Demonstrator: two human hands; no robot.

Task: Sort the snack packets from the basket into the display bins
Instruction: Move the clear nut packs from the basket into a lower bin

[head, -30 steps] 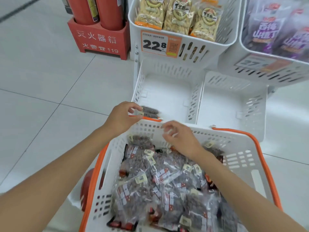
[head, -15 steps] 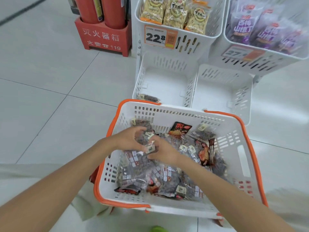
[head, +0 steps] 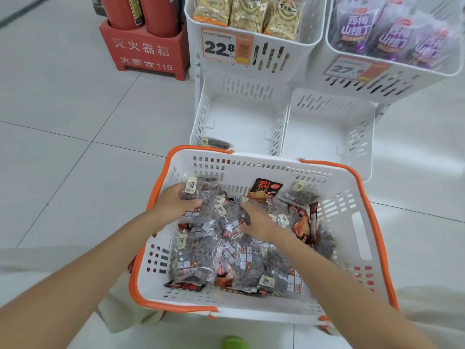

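Head view, looking down. Tiled floor [head: 75,122] carries everything.

Display bins, white and slotted:
- upper left bin [head: 305,39]: stocked with pale yellow bags; price tag [head: 221,47] on its front reads 22.8.
- upper right bin [head: 392,81]: stocked with purple bags.
- lower left bin [head: 241,117] and lower right bin [head: 327,127]: side by side, walls touching.

Red extinguisher box [head: 146,51] stands just beside the bins, to their left.

Basket [head: 352,222]: white with an orange rim, on the floor just in front of the lower bins. Heap of packets [head: 251,263] covers its bottom. These are clear bags of dark pieces, mostly flat and pointing every way. Black-and-orange packet [head: 265,188] leans against the far wall near its middle, top edge up.

Lone packet [head: 216,142] lies flat in the near left corner of the lower left bin. Its long axis runs left to right along the near wall, label end toward the left wall.

Left hand [head: 173,204] is at the basket's far left corner, fingers curled under and thumb over a clear packet [head: 203,195]. The packet's long axis runs roughly left to right, slightly tilted, label end toward that corner.

Right hand [head: 256,220] is mid-basket, palm down, fingers bent into the heap. Cannot tell whether it pinches a bag.
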